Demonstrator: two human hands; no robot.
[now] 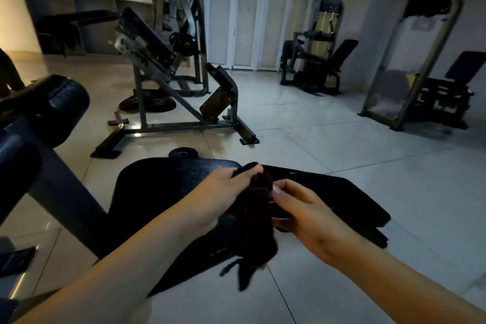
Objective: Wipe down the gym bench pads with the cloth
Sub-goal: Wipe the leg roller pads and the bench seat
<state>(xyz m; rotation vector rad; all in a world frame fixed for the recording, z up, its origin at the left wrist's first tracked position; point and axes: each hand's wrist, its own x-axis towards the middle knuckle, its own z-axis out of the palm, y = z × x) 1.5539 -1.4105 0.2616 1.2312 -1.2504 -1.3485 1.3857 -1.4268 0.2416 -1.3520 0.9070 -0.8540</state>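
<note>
At the far left, two dark foam roller pads [52, 105] sat on the bench's frame, one above the other, with a grey steel bar [65, 200] running down from them toward the seat. Behind them, farther across the tiled floor [342, 139], stood a plate-loaded sled machine [163, 60] with loose weight plates [147, 104] lying at its base. One more small plate [183, 152] lay on the floor just behind the bench.

The black bench seat pad [163, 192] filled the lower middle of the view. Above it, the left hand [226, 192] pinched the top edge of a dark cloth [259, 221] between thumb and fingers. The cloth hung bunched and vertical between the two hands, in front of the seat pad, its frayed lower end dangling past the pad's near edge over the floor. The right hand [307, 216] grasped the cloth's right side, thumb on top and fingers curled under it. Beneath that hand a second flat black pad [342, 202] extended to the right.

White panelled doors [249, 13] lined the back wall. To their right stood a seated weight-stack machine [315, 55], and nearer the right edge another stack machine [410, 60] with a dark seat beside it.
</note>
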